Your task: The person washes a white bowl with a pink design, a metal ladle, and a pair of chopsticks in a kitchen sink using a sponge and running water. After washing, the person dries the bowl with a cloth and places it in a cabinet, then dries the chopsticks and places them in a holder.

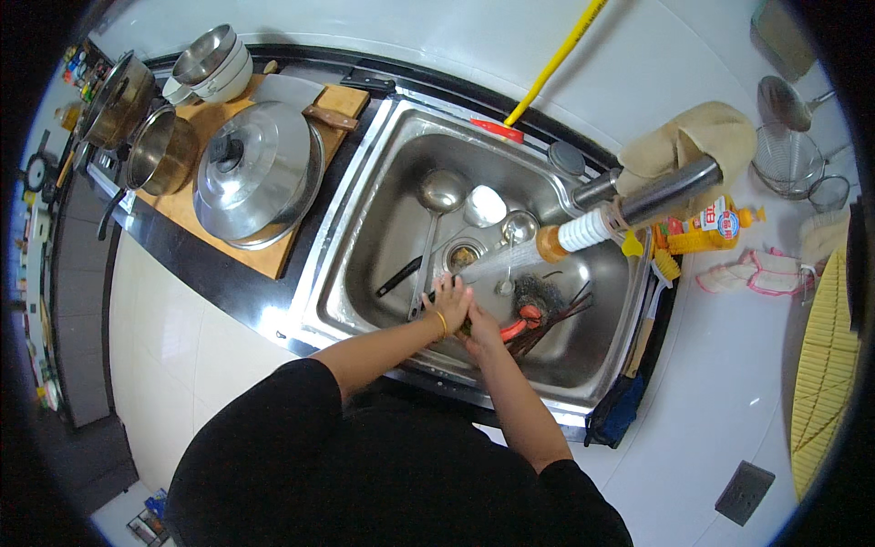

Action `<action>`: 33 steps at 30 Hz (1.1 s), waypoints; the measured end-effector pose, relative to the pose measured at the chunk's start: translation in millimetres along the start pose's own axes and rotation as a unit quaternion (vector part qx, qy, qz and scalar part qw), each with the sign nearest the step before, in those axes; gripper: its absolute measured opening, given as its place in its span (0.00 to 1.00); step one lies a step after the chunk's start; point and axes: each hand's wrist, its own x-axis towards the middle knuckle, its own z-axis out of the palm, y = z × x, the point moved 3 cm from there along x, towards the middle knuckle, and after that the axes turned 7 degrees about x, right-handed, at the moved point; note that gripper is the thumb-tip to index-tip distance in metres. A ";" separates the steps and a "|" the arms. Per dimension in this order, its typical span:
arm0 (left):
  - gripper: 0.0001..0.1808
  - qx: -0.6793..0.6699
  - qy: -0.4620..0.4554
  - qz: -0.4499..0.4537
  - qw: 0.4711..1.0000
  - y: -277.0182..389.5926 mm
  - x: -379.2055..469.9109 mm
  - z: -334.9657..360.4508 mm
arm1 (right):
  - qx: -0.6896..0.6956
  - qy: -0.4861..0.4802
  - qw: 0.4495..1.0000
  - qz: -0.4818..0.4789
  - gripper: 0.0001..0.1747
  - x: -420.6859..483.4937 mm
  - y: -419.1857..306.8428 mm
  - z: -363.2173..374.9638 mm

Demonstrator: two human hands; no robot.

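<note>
My left hand (448,305) is over the front of a stainless steel sink (601,301), palm down with its fingers spread. Against it, on the right, my right hand (484,331) is partly curled. A small dark greenish thing (467,327) shows between the hands, too hidden to name. Water sprays toward my fingers from a white ribbed faucet nozzle (581,231). In the basin lie a large metal ladle (443,191), a white scoop (486,206), a smaller ladle (521,226) and a wire scouring pad (536,292). Right of my hands is a bundle of dark sticks (547,335) with red parts (530,314).
A cloth (718,130) drapes the faucet pipe (673,190). Left of the sink, a lidded metal pan (256,171) and a cleaver (331,117) rest on a wooden board (266,263). A yellow bottle (704,229) and a brush (660,280) stand at the right.
</note>
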 end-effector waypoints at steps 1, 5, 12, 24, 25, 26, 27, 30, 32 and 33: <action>0.34 0.007 0.044 -0.004 0.999 -6.3 5.3 -10.8 | -0.027 0.029 0.999 -0.004 0.18 -9.9 -3.7 4.6; 0.27 0.003 0.085 -0.105 0.991 -47.6 36.0 -32.7 | -0.031 0.091 0.993 -0.069 0.16 -25.4 -14.9 -13.3; 0.30 -0.049 0.044 -0.125 0.990 -74.6 69.9 -10.6 | -0.085 0.114 0.987 -0.074 0.10 -76.4 -19.0 -38.5; 0.07 -0.607 -0.333 -0.049 0.720 -74.3 -8.9 -98.9 | 0.000 0.034 0.988 -0.150 0.11 -102.7 -32.7 -25.0; 0.06 -0.617 -0.333 -0.045 0.712 -73.5 -21.6 -102.3 | -0.008 0.038 0.988 -0.150 0.10 -99.1 -34.9 -23.7; 0.06 -0.627 -0.331 -0.040 0.704 -72.3 -35.7 -105.2 | 0.039 0.044 0.990 -0.127 0.08 -92.5 -35.2 -26.1; 0.06 -0.639 -0.326 -0.036 0.695 -71.3 -50.4 -108.3 | 0.019 0.081 0.985 -0.150 0.10 -91.3 -38.9 -21.5; 0.05 -0.638 -0.374 -0.003 0.673 -64.8 -86.1 -112.6 | -0.079 0.159 0.956 -0.232 0.14 -84.3 -59.8 -13.1; 0.07 -0.626 -0.354 -0.040 0.694 -52.1 -108.7 -116.6 | -0.186 0.158 0.921 -0.302 0.16 -60.3 -76.0 -23.1; 0.08 -0.626 -0.372 -0.029 0.685 -52.9 -110.4 -111.4 | -0.289 0.138 0.895 -0.311 0.18 -53.9 -84.5 -13.5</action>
